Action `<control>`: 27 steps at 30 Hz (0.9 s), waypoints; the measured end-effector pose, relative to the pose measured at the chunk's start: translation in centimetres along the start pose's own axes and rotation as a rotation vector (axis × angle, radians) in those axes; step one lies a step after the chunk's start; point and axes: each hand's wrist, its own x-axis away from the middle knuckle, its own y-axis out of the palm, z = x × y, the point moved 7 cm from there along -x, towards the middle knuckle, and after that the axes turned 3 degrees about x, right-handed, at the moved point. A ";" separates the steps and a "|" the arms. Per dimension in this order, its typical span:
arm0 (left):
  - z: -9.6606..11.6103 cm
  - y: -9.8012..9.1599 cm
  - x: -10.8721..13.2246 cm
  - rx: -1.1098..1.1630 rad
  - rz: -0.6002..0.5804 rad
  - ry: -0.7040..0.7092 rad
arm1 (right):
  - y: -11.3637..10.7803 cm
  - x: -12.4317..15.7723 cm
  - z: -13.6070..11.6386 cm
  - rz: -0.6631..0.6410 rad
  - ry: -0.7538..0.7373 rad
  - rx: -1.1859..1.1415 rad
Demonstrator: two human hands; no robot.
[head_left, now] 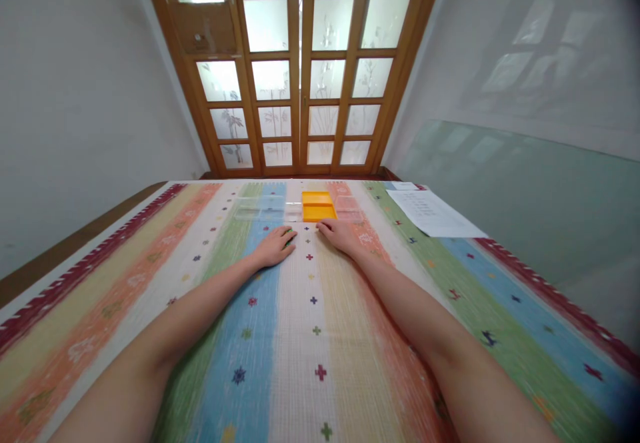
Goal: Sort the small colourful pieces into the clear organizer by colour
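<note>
My left hand [273,247] rests on the striped tablecloth [300,323], left of the middle. Its fingers are curled round a small green object [289,233], mostly hidden by them. My right hand [339,233] lies just in front of a yellow tray [319,204] with two compartments, its fingers bent together and pointing left. Whatever is between those fingertips, if anything, is too small to make out. Clear plastic trays flank the yellow one: a clear left tray [259,208] and a clear right tray [349,208].
Sheets of printed paper [434,215] lie at the table's right side, near its edge. Beyond the far edge stand wooden doors [300,69] with frosted panes. A pale glass panel [510,189] leans along the right wall.
</note>
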 end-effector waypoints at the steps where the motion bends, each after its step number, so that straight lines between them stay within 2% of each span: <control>1: 0.8 0.4 -0.7 0.015 -0.003 0.025 | -0.1 0.1 0.3 0.004 0.005 -0.002; 5: 3.6 1.4 -2.9 0.100 -0.025 0.140 | -0.1 0.1 0.9 0.010 0.028 0.003; 8: 4.3 1.4 -3.5 0.168 -0.034 0.186 | 0.3 0.1 0.8 0.004 0.018 0.004; 12: 2.9 0.4 -2.9 0.196 -0.014 0.164 | 0.5 0.2 0.3 -0.013 0.013 0.031; 18: -0.3 -0.9 -2.0 0.124 0.025 0.040 | 0.3 0.5 -1.6 -0.028 -0.029 0.099; 22: -0.7 -1.2 -2.0 0.094 0.058 0.024 | 0.5 1.0 -3.4 -0.077 -0.122 0.152; 27: -0.9 -1.3 -2.0 0.076 0.102 -0.003 | 0.6 1.6 -4.3 -0.118 -0.194 0.192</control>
